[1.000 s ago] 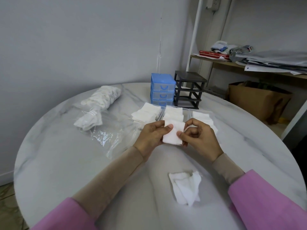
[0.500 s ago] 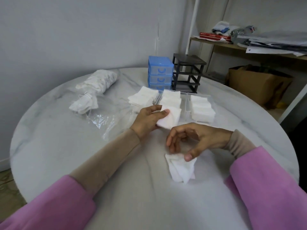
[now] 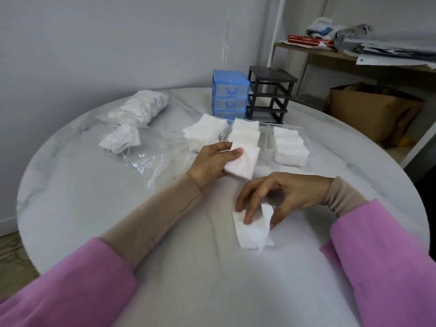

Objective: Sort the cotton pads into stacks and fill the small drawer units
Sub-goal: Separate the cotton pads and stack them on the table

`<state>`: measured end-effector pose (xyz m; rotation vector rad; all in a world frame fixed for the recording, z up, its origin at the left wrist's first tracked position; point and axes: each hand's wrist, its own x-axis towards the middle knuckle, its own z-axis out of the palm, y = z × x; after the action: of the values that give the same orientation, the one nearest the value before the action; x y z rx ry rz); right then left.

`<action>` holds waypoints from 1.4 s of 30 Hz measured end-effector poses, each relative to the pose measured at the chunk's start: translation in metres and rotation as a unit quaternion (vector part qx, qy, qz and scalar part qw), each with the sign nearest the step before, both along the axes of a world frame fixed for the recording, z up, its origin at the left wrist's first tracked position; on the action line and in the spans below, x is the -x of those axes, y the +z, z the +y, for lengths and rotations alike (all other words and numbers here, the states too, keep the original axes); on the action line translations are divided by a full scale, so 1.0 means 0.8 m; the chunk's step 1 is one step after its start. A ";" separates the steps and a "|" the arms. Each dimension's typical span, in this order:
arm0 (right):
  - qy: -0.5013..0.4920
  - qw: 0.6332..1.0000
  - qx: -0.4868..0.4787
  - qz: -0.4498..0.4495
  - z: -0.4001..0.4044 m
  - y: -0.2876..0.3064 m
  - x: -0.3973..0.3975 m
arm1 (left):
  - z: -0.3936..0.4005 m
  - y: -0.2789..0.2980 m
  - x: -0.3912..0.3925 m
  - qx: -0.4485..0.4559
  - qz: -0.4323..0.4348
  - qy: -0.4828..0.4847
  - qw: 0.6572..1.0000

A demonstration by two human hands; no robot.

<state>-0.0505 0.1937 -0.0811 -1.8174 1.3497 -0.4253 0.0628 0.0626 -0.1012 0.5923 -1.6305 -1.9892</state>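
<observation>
Now the right hand (image 3: 280, 197) pinches the loose pads (image 3: 253, 228) near the body; better lift only one, with a light grip. Farther, the left hand (image 3: 212, 161) holds a neat stack (image 3: 244, 161). Behind wait the clear drawers (image 3: 267, 147) and the blue unit (image 3: 230, 95).

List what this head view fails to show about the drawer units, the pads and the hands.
- Blue drawer unit: contents unreadable; bottom drawer hidden behind the leftmost pad stack.
- Pads in the left hand: count untellable; the layers blur into one white block.
- Loose pads under the right hand: partly covered by its fingers; number unclear.
- Black frame: its slots look empty, but dark shadow hides their depths.
</observation>
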 end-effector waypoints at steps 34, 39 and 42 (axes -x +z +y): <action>-0.322 0.827 0.445 -0.116 -0.013 -0.006 0.013 | 0.003 0.000 0.002 -0.065 -0.010 -0.018 0.998; -0.312 0.834 0.446 -0.085 -0.012 -0.006 0.013 | 0.006 0.003 0.001 -0.072 -0.022 -0.019 0.997; -0.302 0.846 0.439 -0.017 -0.014 -0.012 0.012 | 0.005 0.005 0.002 -0.073 -0.031 -0.020 0.997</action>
<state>-0.0601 0.1828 -0.0910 -1.9777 1.8691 -1.6245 0.0613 0.0668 -0.0975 0.6859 -1.5534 -2.1523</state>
